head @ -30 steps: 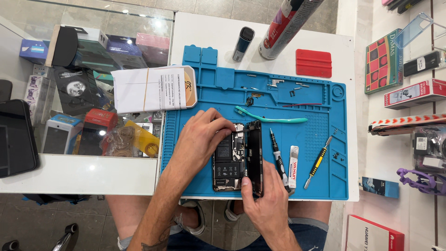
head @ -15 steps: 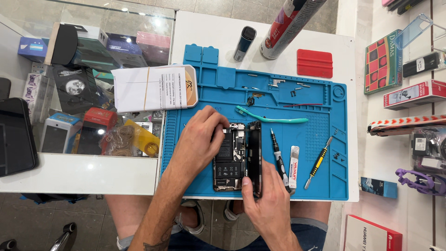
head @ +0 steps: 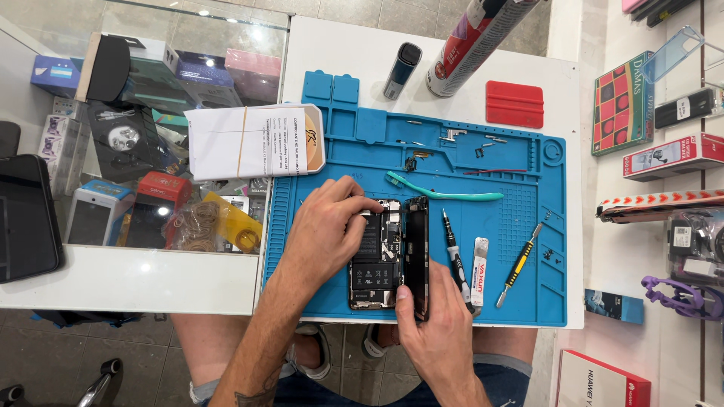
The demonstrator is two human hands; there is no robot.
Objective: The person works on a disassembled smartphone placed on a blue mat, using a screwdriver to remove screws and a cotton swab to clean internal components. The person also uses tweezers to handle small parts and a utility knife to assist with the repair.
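left hand (head: 328,230) shifted slightly upward, fingertips pinched on opened phone (head: 375,256) internals | right hand (head: 434,332) unchanged, screen panel (head: 417,252) gripped upright beside fingers | blue mat (head: 528,294) beneath

You have one opened phone (head: 375,256) under your left hand (head: 326,230), its one screen panel (head: 416,252) against your right hand (head: 437,332). Right of that hand lie two screwdrivers — one black (head: 455,260), one yellow (head: 519,265) — beyond your fingers, one teal toothbrush (head: 445,193), one red squeegee (head: 514,104).
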